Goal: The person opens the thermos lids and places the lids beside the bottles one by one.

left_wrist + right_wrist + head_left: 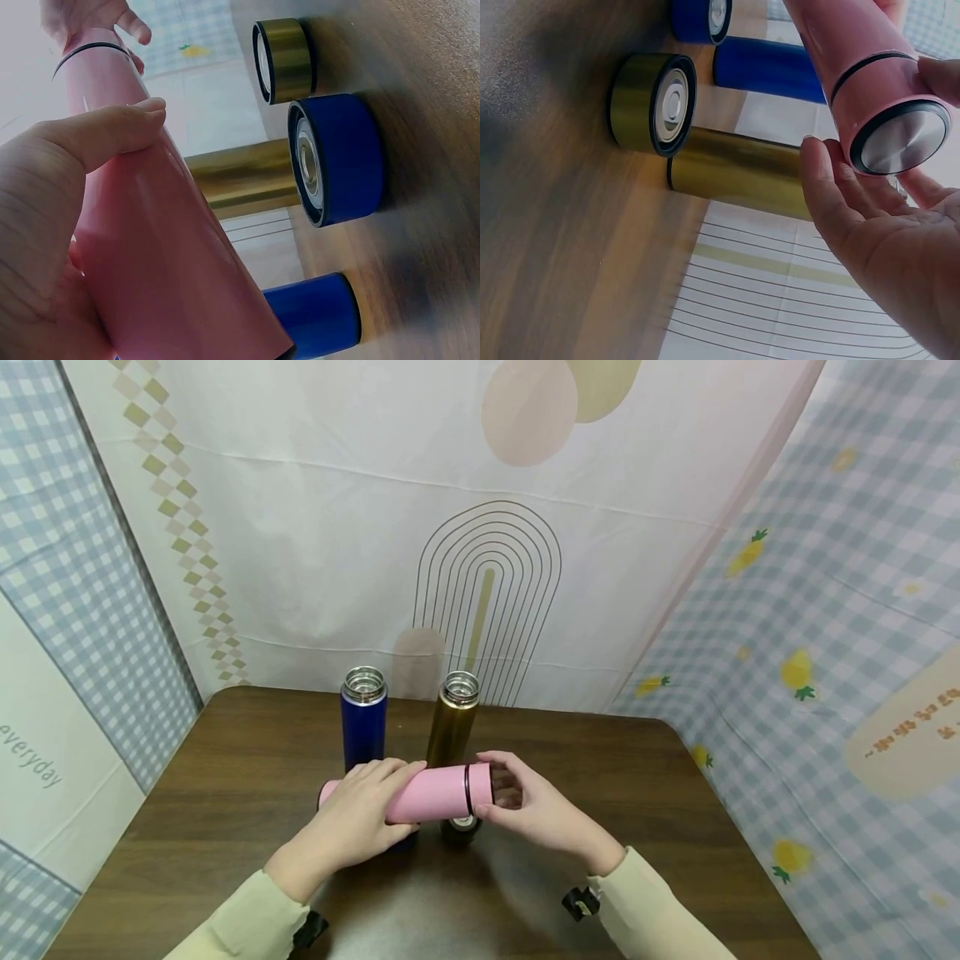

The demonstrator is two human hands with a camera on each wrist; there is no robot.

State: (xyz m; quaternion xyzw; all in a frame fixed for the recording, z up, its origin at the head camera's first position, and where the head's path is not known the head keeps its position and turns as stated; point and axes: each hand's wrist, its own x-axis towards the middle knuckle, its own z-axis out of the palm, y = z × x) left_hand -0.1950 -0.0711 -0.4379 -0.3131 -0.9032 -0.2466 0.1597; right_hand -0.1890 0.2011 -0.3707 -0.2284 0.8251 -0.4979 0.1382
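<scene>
My left hand (360,814) wraps round the body of a pink thermos bottle (435,795), which lies level in the air with its lid end to the right. At that end my right hand (543,810) has thumb and fingers about the pink lid (481,787); the lid sits on the bottle. The lid's round metal top (904,141) faces the right palm in the right wrist view. Behind the pink bottle stand a blue bottle (363,727) and a gold bottle (452,731), both with uncovered steel mouths.
On the wooden table (600,777), a blue lid (346,161) and a gold lid (289,60) rest with their inner sides up, in front of the two standing bottles. A patterned cloth (322,568) hangs behind the table, and checked cloth (757,693) lines the right side.
</scene>
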